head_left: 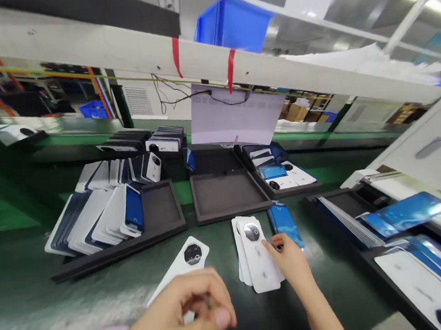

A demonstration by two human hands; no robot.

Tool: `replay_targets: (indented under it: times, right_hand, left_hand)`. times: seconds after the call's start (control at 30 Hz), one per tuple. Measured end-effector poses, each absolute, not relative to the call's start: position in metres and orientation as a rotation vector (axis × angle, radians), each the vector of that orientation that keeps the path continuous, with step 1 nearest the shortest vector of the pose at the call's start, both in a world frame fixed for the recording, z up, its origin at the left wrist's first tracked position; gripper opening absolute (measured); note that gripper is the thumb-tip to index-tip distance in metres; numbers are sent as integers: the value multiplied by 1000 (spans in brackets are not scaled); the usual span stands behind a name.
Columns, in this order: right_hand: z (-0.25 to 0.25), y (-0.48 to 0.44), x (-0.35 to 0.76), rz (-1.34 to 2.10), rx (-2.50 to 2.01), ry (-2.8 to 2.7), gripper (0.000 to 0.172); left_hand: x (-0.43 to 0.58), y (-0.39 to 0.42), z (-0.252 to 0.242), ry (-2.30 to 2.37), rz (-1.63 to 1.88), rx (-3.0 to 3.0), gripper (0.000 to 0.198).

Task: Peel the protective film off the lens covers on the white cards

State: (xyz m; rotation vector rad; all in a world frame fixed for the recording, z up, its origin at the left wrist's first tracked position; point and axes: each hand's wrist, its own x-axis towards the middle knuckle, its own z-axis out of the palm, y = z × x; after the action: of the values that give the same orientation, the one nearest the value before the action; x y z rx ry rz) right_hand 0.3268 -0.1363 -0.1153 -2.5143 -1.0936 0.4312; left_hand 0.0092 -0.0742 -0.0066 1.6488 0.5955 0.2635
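My right hand (291,263) has its fingers bent at the right edge of a small fanned stack, gripping the top white phone back cover (262,263) with its round black camera area. A blue-filmed cover (285,223) lies just behind that hand. Nearer to me, my left hand (189,310) is curled with thumb and forefinger together; whether anything small is between them is hidden. Beneath and behind it lies another white phone back cover (182,264), partly covered by the hand.
To the left, a dark tray (163,210) bears rows of upright covers. A dark tray (230,194) stands at centre, with another tray (310,188) of covers behind right. More covers fill the right-hand tray (360,261). A screen-like white panel (235,115) hangs under the shelf.
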Motion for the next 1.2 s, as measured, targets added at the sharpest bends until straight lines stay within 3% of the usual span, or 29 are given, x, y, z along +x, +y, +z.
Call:
replay_targets:
  times: [0.13, 0.23, 0.3, 0.43, 0.57, 0.73, 1.0, 1.2]
  right_hand:
    - [-114, -141, 290, 451, -2297, -1216, 30]
    - [-111, -137, 257, 690, -2077, -1401, 23]
    - [-111, -130, 240, 833, -1959, -1495, 19]
    - [-108, -115, 219, 987, -1850, -1572, 23]
    - [-93, -110, 207, 1129, -1744, -1535, 32]
    - [-65, -112, 203, 1334, -1488, -1504, 21]
    - [-68, -119, 219, 1590, -1352, -1425, 25]
    - [-83, -125, 225, 1671, -1463, -1402, 35]
  left_hand:
    - [8, -63, -44, 1253, 252, 1970, 35]
    - [4, -61, -90, 1684, 117, 1967, 49]
    - [0, -59, -113, 1772, 83, 1957, 35]
    - [-13, -50, -122, 1687, 211, 1863, 12]
    - [-16, -53, -102, 1497, 500, 1624, 21]
    - [11, -68, -76, 1080, 614, 1292, 42]
    - [31, -56, -70, 954, 716, 1134, 25]
    - [32, -57, -94, 981, 698, 1134, 28]
